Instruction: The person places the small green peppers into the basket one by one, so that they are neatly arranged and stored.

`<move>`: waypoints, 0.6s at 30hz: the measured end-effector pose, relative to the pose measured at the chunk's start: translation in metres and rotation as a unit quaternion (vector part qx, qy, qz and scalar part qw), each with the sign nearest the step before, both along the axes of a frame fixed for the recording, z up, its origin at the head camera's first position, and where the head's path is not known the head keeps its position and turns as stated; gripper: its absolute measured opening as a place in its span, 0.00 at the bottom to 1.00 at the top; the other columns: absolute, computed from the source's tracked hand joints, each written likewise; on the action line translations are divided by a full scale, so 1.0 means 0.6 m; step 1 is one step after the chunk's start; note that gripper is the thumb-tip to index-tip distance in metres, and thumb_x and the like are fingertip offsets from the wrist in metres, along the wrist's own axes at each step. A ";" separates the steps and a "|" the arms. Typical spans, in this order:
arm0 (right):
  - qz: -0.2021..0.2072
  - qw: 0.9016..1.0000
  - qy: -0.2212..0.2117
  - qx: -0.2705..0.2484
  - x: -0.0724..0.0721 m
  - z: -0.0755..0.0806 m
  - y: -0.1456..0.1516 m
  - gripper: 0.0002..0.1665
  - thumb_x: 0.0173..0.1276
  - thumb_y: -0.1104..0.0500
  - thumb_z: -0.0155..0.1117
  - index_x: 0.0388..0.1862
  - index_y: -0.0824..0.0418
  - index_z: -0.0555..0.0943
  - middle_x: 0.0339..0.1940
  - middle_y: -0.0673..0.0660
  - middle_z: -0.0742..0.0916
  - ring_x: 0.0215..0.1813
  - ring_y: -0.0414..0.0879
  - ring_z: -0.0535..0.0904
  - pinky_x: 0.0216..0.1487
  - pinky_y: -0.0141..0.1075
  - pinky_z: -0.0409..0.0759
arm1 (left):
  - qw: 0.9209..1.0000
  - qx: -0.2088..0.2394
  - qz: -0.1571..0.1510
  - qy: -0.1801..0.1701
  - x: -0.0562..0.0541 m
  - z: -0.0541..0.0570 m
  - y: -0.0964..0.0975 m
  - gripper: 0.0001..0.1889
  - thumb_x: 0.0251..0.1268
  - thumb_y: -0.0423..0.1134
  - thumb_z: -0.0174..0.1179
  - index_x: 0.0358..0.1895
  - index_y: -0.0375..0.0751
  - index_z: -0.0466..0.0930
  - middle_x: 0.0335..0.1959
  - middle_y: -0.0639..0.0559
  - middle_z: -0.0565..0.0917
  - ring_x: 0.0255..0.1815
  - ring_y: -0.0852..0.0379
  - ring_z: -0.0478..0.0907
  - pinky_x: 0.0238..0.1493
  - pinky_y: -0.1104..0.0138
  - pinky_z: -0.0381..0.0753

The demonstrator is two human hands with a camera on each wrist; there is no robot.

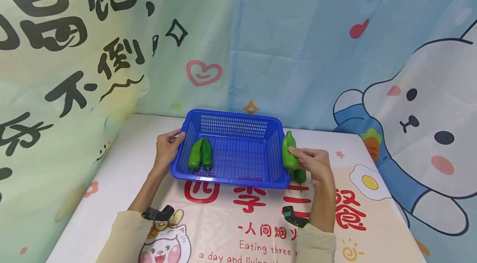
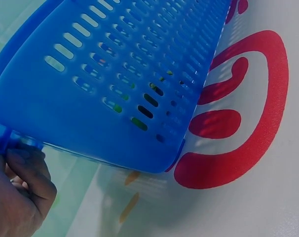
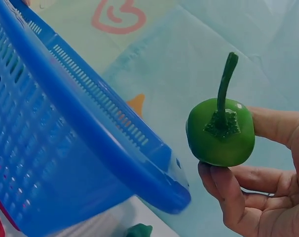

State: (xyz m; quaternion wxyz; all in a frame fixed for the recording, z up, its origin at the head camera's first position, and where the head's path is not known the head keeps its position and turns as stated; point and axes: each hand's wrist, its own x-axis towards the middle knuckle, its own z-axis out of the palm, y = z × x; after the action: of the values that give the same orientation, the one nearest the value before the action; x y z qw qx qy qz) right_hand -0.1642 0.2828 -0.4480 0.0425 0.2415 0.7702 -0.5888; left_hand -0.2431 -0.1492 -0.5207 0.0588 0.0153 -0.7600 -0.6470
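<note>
A blue plastic basket point(image 1: 238, 182) with slotted walls stands at the back of the table. My left hand point(image 1: 168, 149) grips its left rim, and the left wrist view shows the curled fingers point(image 2: 33, 180) at the edge. Two green peppers, a lighter one point(image 1: 195, 156) and a darker one point(image 1: 207, 155), lie side by side at the left inside it. Beside the right rim, my right hand point(image 1: 314, 161) pinches a light green pepper point(image 1: 288, 151) between thumb and fingers, its stem facing the right wrist camera. Partly hidden below it is a darker pepper point(image 1: 299, 176) outside the basket.
A printed tablecloth point(image 1: 238, 225) with red lettering and cartoon figures covers the table. Behind it hangs a patterned fabric backdrop point(image 1: 283, 47). Wrist cameras point(image 1: 158, 214) are strapped to both forearms.
</note>
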 end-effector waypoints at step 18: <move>0.022 1.000 0.014 0.017 -0.004 0.005 -0.014 0.45 0.73 0.39 0.77 0.72 0.72 0.80 0.71 0.71 0.84 0.55 0.48 0.88 0.72 0.47 0.84 | 1.000 0.000 0.000 -0.013 -0.003 -0.002 -0.002 0.24 0.85 0.40 0.60 0.73 0.26 0.77 0.51 0.23 0.89 0.28 0.69 0.85 0.31 0.76 0.86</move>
State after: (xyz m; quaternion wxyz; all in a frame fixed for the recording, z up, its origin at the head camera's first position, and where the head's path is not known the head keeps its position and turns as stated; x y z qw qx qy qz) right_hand -0.1667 0.2743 -0.4450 0.0403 0.2171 0.7859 -0.5776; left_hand -0.2451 -0.1506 -0.5217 0.0488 0.0236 -0.7607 -0.6468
